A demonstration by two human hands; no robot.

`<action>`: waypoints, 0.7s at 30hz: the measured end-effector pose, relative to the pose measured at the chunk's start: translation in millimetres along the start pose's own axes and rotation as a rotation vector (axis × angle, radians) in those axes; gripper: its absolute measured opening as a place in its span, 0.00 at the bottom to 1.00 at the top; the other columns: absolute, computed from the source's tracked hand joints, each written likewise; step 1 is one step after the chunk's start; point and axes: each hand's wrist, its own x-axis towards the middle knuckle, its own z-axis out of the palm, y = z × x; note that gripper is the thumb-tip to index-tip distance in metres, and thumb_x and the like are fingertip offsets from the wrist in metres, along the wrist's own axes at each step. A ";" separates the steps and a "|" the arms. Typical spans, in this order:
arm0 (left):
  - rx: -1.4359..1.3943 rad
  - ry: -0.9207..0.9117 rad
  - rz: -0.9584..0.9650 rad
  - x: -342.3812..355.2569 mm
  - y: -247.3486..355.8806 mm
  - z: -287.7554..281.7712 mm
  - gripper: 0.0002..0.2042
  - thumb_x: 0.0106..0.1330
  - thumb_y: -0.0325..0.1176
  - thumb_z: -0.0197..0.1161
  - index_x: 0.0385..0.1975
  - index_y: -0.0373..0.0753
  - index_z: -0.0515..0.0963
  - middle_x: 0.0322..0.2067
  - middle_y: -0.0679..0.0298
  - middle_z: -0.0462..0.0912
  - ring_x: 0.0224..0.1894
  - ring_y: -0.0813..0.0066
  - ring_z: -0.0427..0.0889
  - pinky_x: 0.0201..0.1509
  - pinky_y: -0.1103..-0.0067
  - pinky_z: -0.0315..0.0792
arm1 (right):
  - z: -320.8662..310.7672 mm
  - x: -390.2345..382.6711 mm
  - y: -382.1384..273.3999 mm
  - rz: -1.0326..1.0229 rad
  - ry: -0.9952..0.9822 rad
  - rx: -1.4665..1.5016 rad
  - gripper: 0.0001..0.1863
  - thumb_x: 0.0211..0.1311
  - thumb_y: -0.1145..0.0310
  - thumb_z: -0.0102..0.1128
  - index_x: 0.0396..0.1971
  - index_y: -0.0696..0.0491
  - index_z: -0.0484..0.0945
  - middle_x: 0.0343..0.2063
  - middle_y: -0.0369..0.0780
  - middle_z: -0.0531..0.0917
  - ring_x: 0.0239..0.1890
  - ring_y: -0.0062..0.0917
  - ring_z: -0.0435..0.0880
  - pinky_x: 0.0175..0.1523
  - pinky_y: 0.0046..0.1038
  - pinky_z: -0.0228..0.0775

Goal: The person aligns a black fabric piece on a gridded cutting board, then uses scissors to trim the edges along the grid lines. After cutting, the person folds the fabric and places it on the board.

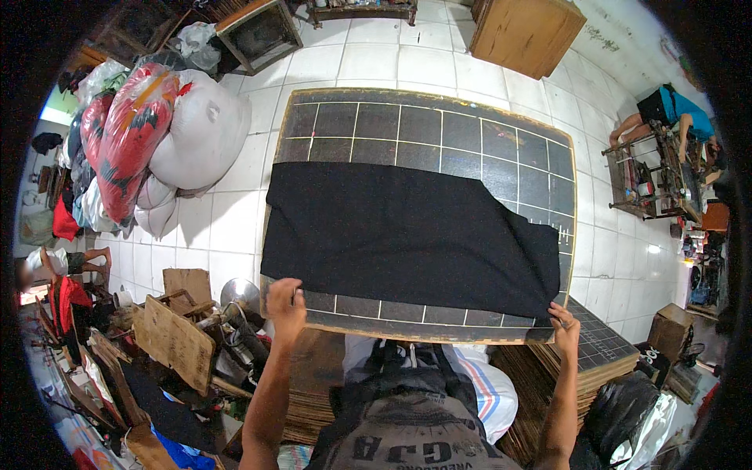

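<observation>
A black cloth (399, 231), possibly a folded garment piece, lies across a dark board (478, 141) marked with a pale grid. The cloth is mostly flat, with soft creases towards its right end and a step cut into its upper right outline. My right hand (564, 325) pinches the cloth's lower right corner at the board's near right edge. Just below the cloth's lower left corner, my left hand (285, 307) hovers over or rests on the board's near left edge, which I cannot tell. Its fingers are loosely bent and slightly apart, with nothing seen in them.
Stuffed plastic bags (196, 133) stand on the tiled floor to the left. A wooden stool-like piece (176, 337) and clutter crowd the near left. Stacked boards (599, 345) sit at the near right. One person works at a stand (646, 176) far right; another is at far left.
</observation>
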 end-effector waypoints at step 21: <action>0.067 0.140 -0.600 47.8 -32.9 -34.9 0.07 0.69 0.29 0.65 0.32 0.35 0.74 0.26 0.65 0.75 0.27 0.76 0.76 0.32 0.75 0.71 | -4.5 -14.2 3.5 0.273 0.208 0.164 0.15 0.60 0.82 0.57 0.47 0.61 0.83 0.46 0.39 0.85 0.45 0.21 0.80 0.53 0.25 0.71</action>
